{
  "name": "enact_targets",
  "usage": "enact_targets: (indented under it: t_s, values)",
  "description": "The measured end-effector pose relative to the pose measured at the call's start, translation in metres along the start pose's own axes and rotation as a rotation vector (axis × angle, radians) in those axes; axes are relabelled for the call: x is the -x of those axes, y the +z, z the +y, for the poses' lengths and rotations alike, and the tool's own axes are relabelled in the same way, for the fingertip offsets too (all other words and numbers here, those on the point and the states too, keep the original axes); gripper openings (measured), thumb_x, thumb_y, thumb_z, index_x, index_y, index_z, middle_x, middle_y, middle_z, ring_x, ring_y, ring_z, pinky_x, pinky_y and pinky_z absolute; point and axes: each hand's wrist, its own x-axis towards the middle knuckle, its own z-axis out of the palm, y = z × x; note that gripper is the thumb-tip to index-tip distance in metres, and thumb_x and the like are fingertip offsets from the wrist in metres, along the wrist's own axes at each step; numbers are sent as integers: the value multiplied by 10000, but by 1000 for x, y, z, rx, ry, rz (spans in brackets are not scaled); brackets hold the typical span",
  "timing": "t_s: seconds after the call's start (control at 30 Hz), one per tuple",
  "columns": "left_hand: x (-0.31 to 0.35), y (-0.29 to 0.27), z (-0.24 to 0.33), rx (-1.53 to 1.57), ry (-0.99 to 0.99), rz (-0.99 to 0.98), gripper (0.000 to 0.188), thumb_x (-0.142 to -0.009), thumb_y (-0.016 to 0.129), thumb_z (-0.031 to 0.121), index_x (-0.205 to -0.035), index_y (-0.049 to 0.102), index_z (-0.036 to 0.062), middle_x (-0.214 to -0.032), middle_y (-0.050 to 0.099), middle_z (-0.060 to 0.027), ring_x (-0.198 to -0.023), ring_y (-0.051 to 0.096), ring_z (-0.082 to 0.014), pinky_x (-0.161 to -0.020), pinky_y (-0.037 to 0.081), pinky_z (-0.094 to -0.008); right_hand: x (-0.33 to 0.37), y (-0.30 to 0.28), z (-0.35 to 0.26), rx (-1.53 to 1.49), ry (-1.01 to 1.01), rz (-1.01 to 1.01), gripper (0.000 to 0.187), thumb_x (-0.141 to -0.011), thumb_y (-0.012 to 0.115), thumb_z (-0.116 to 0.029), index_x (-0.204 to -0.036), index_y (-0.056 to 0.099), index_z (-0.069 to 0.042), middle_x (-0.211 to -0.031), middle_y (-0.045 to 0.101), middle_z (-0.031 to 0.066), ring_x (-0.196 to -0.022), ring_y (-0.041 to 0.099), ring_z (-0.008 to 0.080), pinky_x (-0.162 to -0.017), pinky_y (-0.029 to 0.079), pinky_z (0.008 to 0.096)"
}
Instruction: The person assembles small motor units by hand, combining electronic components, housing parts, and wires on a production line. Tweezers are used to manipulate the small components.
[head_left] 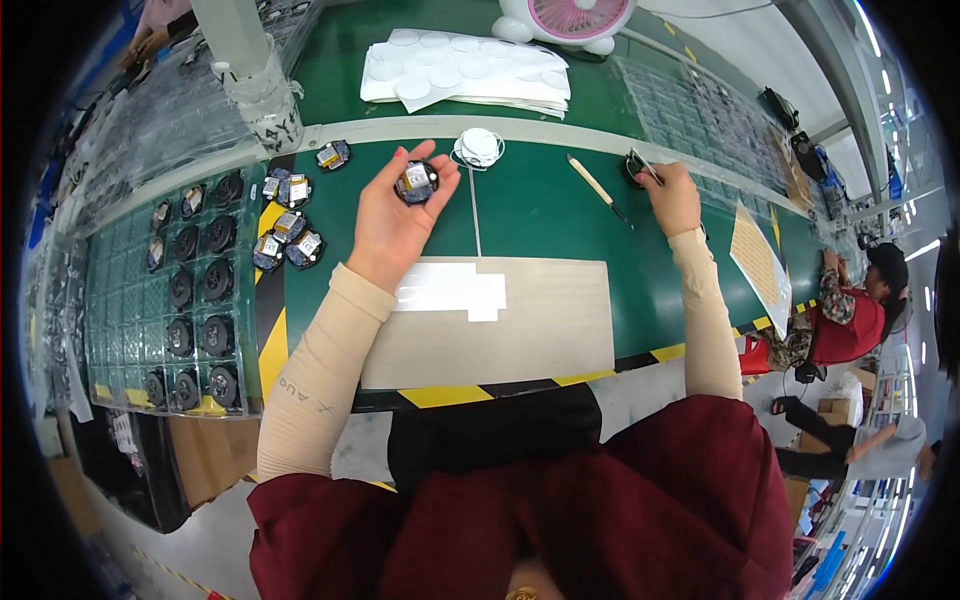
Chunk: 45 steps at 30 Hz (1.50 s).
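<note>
My left hand (400,205) is turned palm up, its fingers curled around a round dark electronic module (416,182) with a pale label on top. Further right, my right hand (674,200) pinches a thin metal tool (641,163) that looks like tweezers. Its tip is over a small round black piece (632,168) near the far strip of the bench. Between the hands lies a stack of round white discs (479,148). Several similar labelled modules (290,226) are grouped on the bench left of my left hand.
A clear tray (120,290) with round black parts stands at the left. A beige mat (540,330) with white sheets (470,290) lies in front. A pen-like tool (592,185), a sticker sheet (760,262), white disc sheets (470,75) and a pink fan (575,18) surround the area.
</note>
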Motion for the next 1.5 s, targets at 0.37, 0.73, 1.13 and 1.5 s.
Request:
enact_targets:
  t_s: [0.37,0.73,1.13,1.5]
  values:
    - [16,14,-19,-273,-331,-379,456,-899,507,170,-1299,341,26,-1152,502,-131,-1061,523,-240,-937,453,-359,52,-21,-162,-556,-520,60,195,-719,635,60,-896,631,-19,-804,522,83,-655,557,186,-568,448,256]
    - [19,20,-9,-379,-218,-420,497,-846,528,-13,-1305,362,84,-1202,469,-89,-1075,511,-200,-947,453,-367,29,-28,-174,-1697,427,-912,246,-895,484,-150,-1074,506,17,-695,516,-17,-412,283,16,-386,206,177]
    - [18,24,-12,-692,-89,-443,502,-777,559,-98,-1230,435,79,-1288,430,-69,-1095,487,-159,-899,456,-293,38,-7,-172,-2118,737,-937,104,-891,515,-146,-847,505,-52,-723,494,-15,-465,337,16,-391,242,174]
    - [21,27,-13,-740,0,-421,502,-721,576,-129,-1175,502,72,-1185,506,-39,-1049,488,-125,-904,417,-248,36,-14,-178,-1956,733,-865,72,-895,499,-142,-876,497,-73,-681,495,-28,-429,323,19,-374,241,167]
